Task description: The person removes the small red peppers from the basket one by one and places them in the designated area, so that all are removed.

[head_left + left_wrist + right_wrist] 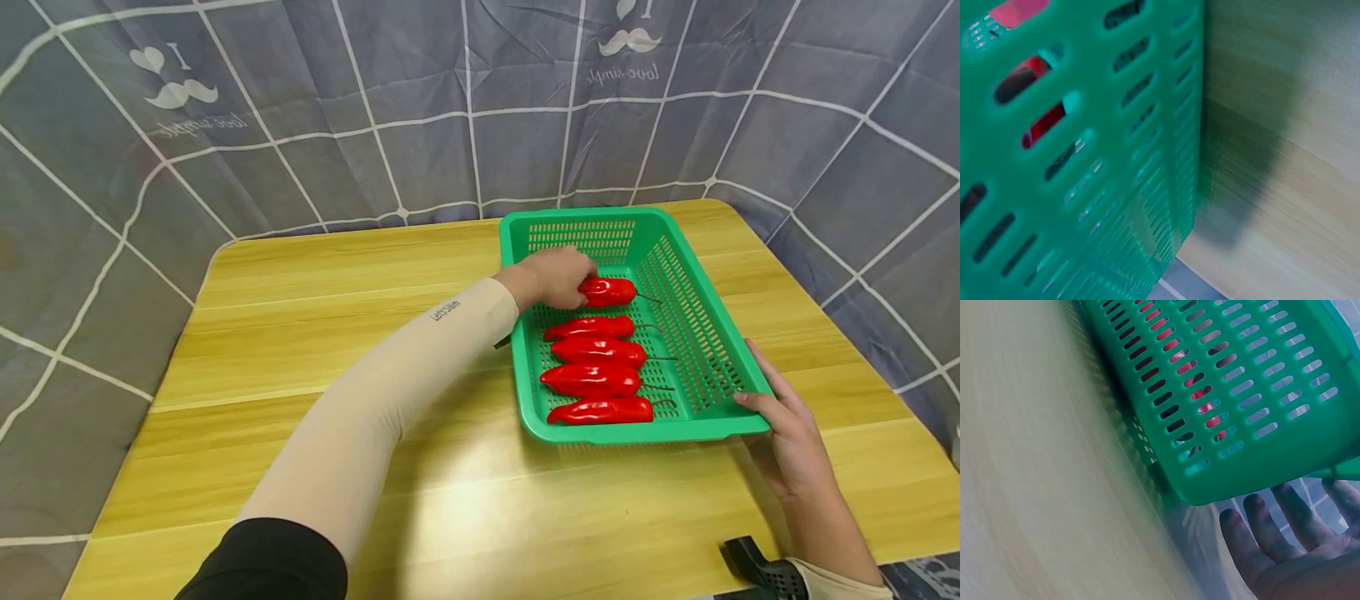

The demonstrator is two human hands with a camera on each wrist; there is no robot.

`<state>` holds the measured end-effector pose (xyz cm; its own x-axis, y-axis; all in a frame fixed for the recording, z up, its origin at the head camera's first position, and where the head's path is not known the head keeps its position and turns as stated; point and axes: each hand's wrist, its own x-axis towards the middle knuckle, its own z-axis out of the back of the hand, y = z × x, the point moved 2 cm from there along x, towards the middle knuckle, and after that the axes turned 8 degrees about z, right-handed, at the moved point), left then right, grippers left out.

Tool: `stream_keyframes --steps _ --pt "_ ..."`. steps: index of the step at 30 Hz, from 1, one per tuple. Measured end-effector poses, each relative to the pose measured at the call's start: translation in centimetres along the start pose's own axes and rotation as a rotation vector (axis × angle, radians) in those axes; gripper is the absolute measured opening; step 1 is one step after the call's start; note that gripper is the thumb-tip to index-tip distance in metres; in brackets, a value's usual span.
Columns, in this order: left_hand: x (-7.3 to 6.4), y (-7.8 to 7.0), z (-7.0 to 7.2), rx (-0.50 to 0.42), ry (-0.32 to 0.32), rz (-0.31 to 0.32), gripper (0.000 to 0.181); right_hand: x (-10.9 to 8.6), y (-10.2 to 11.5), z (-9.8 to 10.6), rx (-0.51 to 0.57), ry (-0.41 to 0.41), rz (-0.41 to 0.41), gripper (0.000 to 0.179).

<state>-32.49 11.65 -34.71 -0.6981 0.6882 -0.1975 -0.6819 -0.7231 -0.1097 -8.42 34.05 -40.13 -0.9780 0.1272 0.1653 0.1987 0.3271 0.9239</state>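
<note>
My left hand (555,277) reaches over the left rim into a green plastic basket (716,308). Its fingers grip the blunt end of a glossy red pepper (609,292), whose thin stem points right. Nearer the front lie several more red peppers (597,380) in a column, stems to the right. My right hand (791,437) is at the basket's near right corner, thumb over the rim, other fingers (1297,515) extended along the outside. Through wall slots in the left wrist view, bits of red pepper (1044,125) show; the left hand is mostly hidden there.
The basket stands on a wood-grain table (360,333), towards its right side. A grey curtain (420,158) with white grid lines and printed moustaches hangs behind and along both sides. A black wrist mount (761,571) sits on the right wrist near the front edge.
</note>
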Motion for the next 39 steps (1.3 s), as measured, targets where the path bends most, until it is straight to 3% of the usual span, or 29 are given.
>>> stream_keyframes --steps 7,20,27,39 --pt "-1.0 0.4 0.7 -0.035 -0.079 0.036 0.039 -0.3 -0.3 -0.3 0.039 0.01 -0.002 0.063" --pt "-3.9 1.6 3.0 -0.153 -0.31 0.102 0.045 -0.7 -0.5 -0.3 0.0 -0.025 -0.035 0.062" --pt "-6.2 3.2 4.2 -0.202 -0.454 0.125 0.047 -0.7 -0.5 -0.2 0.021 -0.009 -0.038 0.062" --pt "-10.6 6.8 6.2 -0.28 -0.582 0.21 0.042 -0.8 0.0 -0.3 0.049 -0.014 -0.033 0.061"
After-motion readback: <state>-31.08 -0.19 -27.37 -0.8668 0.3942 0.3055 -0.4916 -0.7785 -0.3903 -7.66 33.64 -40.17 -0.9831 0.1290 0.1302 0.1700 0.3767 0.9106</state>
